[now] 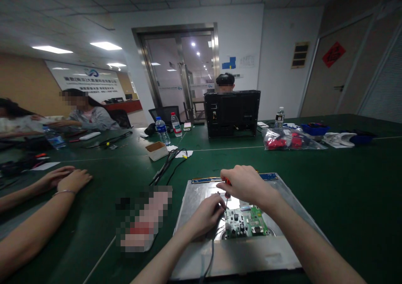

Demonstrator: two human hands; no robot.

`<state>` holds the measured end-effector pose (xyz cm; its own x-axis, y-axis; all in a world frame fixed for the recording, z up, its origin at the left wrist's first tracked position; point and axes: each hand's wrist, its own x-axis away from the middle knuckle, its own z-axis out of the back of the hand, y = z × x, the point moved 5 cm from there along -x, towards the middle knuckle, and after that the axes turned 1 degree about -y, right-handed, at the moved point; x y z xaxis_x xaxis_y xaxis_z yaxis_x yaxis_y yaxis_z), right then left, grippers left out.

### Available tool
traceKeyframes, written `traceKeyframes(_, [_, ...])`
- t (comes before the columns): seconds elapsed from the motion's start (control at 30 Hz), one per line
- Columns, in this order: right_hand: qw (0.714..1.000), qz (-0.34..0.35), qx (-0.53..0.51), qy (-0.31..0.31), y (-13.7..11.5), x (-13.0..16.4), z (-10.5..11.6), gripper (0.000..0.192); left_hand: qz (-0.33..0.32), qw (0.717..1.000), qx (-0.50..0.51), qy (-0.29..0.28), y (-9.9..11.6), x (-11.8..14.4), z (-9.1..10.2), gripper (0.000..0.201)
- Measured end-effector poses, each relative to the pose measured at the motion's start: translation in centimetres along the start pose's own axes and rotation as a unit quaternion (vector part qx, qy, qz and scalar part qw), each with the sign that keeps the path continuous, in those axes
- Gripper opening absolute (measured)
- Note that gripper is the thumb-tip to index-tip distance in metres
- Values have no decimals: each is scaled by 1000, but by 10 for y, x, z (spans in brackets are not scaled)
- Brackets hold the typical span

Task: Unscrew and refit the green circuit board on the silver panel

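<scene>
Screwdriver (226,192) with red handle gripped in right hand (243,185), fingers curled tight round the handle, thin shaft running nearly straight down from the fist to a spot at the upper left corner of the green circuit board (246,223). Left hand (205,215) sits just left of the board, fingertips narrowed and pinched near the shaft tip, touching or almost touching it; cannot tell if it holds a screw. Board lies in a recess of the grey metal back panel (282,250), flat on the green table (345,192), directly below the right hand, so the tool axis is roughly upright over it. Left hand is the nearer one to the board. Co-worker's hands (67,179) rest well apart at far left.
</scene>
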<state>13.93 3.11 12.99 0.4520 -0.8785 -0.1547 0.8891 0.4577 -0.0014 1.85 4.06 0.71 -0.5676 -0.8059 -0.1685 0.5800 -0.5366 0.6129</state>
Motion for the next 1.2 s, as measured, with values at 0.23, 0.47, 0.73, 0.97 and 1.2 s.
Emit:
traceKeyframes(0.23, [1000, 21, -15, 2, 3, 2, 1, 31, 4, 1000, 27, -1, -5, -1, -1, 11])
traceKeyframes(0.47, [999, 36, -7, 9, -4, 1, 2, 20, 17, 999, 44, 1, -12, -2, -4, 10])
traceKeyframes(0.73, [1000, 8, 14, 16, -5, -2, -1, 36, 29, 999, 32, -4, -4, -1, -1, 10])
traceKeyframes(0.97, [1000, 18, -1, 12, -2, 0, 2, 23, 16, 999, 35, -1, -3, -1, -1, 7])
traceKeyframes(1.2, [1000, -5, 6, -1, -1, -2, -1, 23, 20, 999, 38, -3, -3, -1, -1, 7])
